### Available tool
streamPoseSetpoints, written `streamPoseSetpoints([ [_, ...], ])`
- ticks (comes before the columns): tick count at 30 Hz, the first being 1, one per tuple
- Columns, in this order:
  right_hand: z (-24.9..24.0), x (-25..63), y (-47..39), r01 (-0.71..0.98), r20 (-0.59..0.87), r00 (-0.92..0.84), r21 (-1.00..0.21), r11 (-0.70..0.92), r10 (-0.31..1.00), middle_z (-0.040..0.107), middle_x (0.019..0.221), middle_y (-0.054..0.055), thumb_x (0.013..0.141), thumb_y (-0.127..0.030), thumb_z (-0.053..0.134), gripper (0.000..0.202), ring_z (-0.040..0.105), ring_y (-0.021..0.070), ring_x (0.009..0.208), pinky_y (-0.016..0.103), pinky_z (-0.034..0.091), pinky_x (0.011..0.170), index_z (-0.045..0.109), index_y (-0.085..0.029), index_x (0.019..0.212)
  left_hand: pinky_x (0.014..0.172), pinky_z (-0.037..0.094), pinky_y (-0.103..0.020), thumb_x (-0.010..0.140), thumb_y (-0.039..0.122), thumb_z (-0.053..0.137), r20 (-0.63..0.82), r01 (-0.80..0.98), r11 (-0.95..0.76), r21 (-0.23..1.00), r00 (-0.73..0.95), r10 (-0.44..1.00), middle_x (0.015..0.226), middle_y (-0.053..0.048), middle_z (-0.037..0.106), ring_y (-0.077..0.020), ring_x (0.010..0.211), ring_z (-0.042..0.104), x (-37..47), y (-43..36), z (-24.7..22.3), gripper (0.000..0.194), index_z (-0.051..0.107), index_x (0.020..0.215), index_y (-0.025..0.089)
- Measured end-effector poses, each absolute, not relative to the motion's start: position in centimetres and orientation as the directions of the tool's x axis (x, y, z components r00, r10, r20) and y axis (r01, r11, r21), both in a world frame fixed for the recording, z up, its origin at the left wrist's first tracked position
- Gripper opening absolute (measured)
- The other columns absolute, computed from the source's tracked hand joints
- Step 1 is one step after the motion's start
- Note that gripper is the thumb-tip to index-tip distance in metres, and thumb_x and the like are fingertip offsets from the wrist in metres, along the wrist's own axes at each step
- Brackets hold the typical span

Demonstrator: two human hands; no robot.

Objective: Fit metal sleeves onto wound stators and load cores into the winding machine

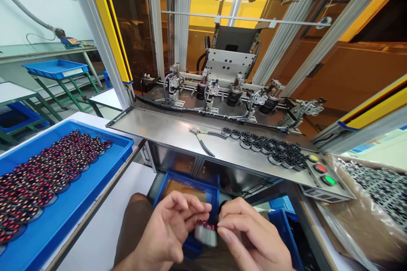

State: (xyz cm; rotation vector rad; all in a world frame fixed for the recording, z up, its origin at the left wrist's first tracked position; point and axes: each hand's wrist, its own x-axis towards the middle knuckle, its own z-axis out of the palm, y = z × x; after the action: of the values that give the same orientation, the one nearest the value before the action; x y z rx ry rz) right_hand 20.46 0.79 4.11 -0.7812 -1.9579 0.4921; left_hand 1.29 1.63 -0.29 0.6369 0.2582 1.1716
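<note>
A small round motor stator (206, 233) with a grey metal ring and red windings is between my hands, above my lap; it is slightly blurred. My left hand (173, 228) curls its fingers against the stator's far left side, with the thumb held apart. At the right rim, my right hand (251, 233) pinches with thumb and forefinger at the stator's edge. Whether it also grips a fine wire there is too small to tell. Ahead of both hands, green-and-black nippers (203, 139) lie with their handles spread on the metal ledge (165, 129).
Several black-and-grey stator cores (270, 148) stand on the ledge beside a button box (324, 173). Left is a blue tray (104, 165) of red-wound stators. A winding machine (232, 67) rises behind. At right sits a plastic-lined carton (359, 216) of cores; a blue bin (162, 184) is below.
</note>
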Motion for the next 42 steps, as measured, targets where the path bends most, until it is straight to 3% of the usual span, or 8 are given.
streamPoseSetpoints([
  [8, 4.7, 21.2, 0.6, 0.287, 0.601, -0.413, -0.626, 0.725, 0.684, 0.064, 0.082, 0.009, 0.089, -0.003, 0.056, 0.017, 0.062, 0.0173, 0.074, 0.028, 0.056, 0.064, 0.065, -0.015, 0.098, 0.046, 0.049, -0.017, 0.084, 0.054, 0.067, -0.046, -0.483, 0.589, 0.648, 0.747, 0.663, 0.068, -0.009, 0.07, -0.015, 0.054, 0.068, 2.4, 1.7, -1.3, 0.045, 0.064, 0.094, 0.01],
  [13, 4.8, 20.7, 0.4, 0.378, 0.627, -0.274, -0.628, 0.681, 0.73, 0.061, 0.077, 0.005, 0.088, -0.001, 0.055, 0.017, 0.059, 0.0141, 0.07, 0.025, 0.05, 0.06, 0.063, -0.015, 0.09, 0.072, 0.057, -0.023, 0.07, 0.016, 0.084, 0.078, -0.669, 0.342, 0.66, 0.514, 0.854, 0.1, -0.003, 0.071, -0.0168, 0.088, 0.073, 1.9, 1.3, 0.3, 0.032, 0.063, 0.094, 0.021],
  [17, 4.9, 20.4, 0.2, 0.325, 0.595, -0.28, -0.68, 0.658, 0.753, 0.06, 0.076, 0.005, 0.089, -0.002, 0.054, 0.016, 0.059, 0.0143, 0.07, 0.026, 0.051, 0.061, 0.062, -0.016, 0.087, 0.096, 0.05, -0.029, 0.06, 0.034, 0.091, 0.118, -0.735, 0.279, 0.618, 0.437, 0.892, 0.11, -0.004, 0.069, -0.0212, 0.111, 0.065, 1.6, 1.8, 0.8, 0.04, 0.066, 0.089, 0.021],
  [20, 5.2, 20.7, 0.2, 0.28, 0.583, -0.365, -0.674, 0.683, 0.726, 0.062, 0.078, 0.006, 0.09, -0.004, 0.053, 0.016, 0.06, 0.0149, 0.071, 0.026, 0.053, 0.062, 0.063, -0.016, 0.09, 0.067, 0.055, -0.025, 0.079, 0.062, 0.067, -0.038, -0.533, 0.522, 0.666, 0.674, 0.738, 0.083, -0.011, 0.071, -0.0184, 0.075, 0.071, 2.2, 2.1, 0.1, 0.053, 0.068, 0.09, 0.01],
  [24, 5.6, 21.0, 0.1, 0.294, 0.596, -0.38, -0.648, 0.703, 0.708, 0.062, 0.078, 0.007, 0.09, -0.004, 0.054, 0.014, 0.061, 0.0153, 0.07, 0.027, 0.053, 0.061, 0.064, -0.014, 0.091, 0.042, 0.044, -0.017, 0.09, 0.054, 0.057, -0.037, -0.454, 0.57, 0.685, 0.76, 0.649, 0.066, -0.01, 0.069, -0.0155, 0.049, 0.067, 2.6, 1.6, -0.7, 0.046, 0.064, 0.09, 0.009],
  [32, 5.6, 20.4, 0.4, 0.282, 0.605, -0.266, -0.696, 0.661, 0.75, 0.06, 0.073, 0.004, 0.088, -0.004, 0.056, 0.014, 0.059, 0.0124, 0.066, 0.024, 0.05, 0.06, 0.064, -0.014, 0.083, 0.098, 0.05, -0.033, 0.068, 0.025, 0.087, 0.179, -0.751, 0.182, 0.635, 0.372, 0.911, 0.109, -0.003, 0.065, -0.0231, 0.118, 0.06, 1.5, 1.4, 0.8, 0.033, 0.063, 0.091, 0.022],
  [38, 5.3, 20.5, 1.0, 0.164, 0.634, -0.335, -0.69, 0.705, 0.697, 0.065, 0.076, 0.006, 0.092, -0.01, 0.055, 0.012, 0.061, 0.0141, 0.068, 0.026, 0.053, 0.06, 0.065, -0.015, 0.089, 0.05, 0.047, -0.018, 0.089, 0.063, 0.051, -0.103, -0.434, 0.683, 0.588, 0.797, 0.595, 0.063, -0.007, 0.064, -0.0118, 0.052, 0.062, 2.3, 2.0, -0.9, 0.06, 0.068, 0.075, 0.008],
  [42, 5.5, 20.5, 0.9, 0.214, 0.647, -0.302, -0.67, 0.711, 0.701, 0.062, 0.072, 0.005, 0.093, -0.01, 0.054, 0.014, 0.059, 0.0128, 0.066, 0.024, 0.051, 0.058, 0.064, -0.015, 0.083, 0.044, 0.048, -0.019, 0.09, 0.052, 0.057, -0.005, -0.485, 0.578, 0.656, 0.763, 0.646, 0.074, -0.01, 0.072, -0.0176, 0.054, 0.07, 2.3, 1.4, -1.4, 0.042, 0.066, 0.098, 0.012],
])
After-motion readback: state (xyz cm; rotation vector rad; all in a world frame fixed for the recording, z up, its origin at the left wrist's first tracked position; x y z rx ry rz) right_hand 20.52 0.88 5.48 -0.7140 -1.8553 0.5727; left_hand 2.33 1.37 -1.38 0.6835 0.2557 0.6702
